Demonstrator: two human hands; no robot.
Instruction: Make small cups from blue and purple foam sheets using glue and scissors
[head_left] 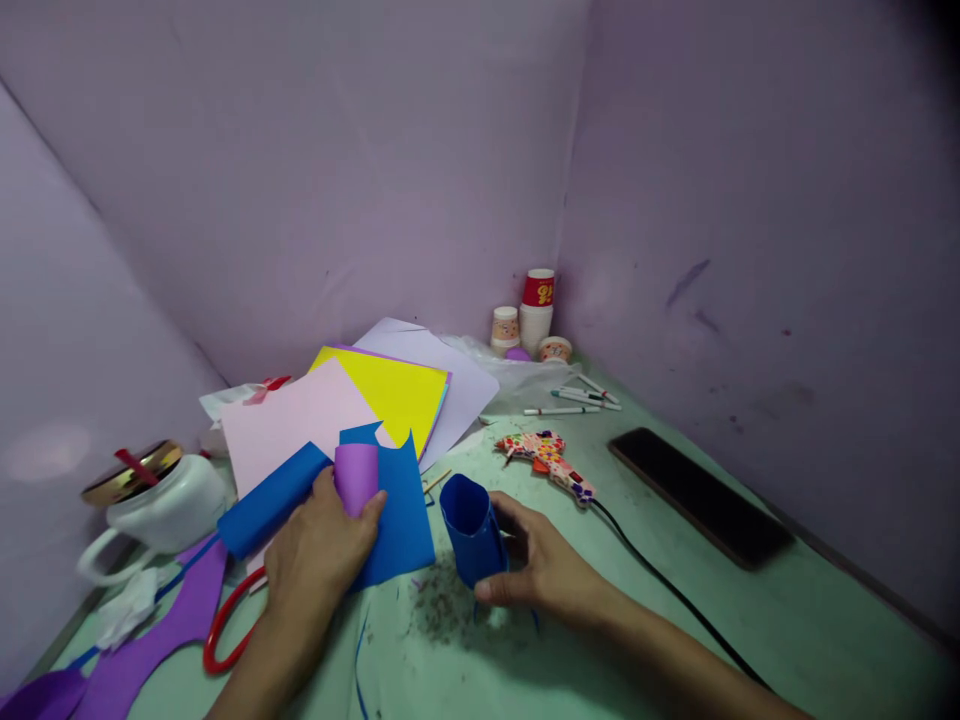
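Observation:
My left hand (326,535) is closed round the lower part of a short purple paper tube (357,475), thumb on its right side. Beneath and beside it lie a cut blue sheet (397,520) and a rolled piece of blue paper (274,500). In my right hand (529,560) is a blue paper tube (472,530), open at the top and slightly tilted, gripped on its right side between thumb and fingers. Beyond that hand rests a flower-patterned glue gun (547,458). Scissors with a red handle (214,640) are partly hidden by my left forearm.
Coloured sheets, including a yellow one (390,390), lie at the back. A dark phone (697,495) and the gun's black cord (660,575) occupy the right. Several markers (574,400) and paper cups (536,325) are near the corner. A white mug (169,505) stands left.

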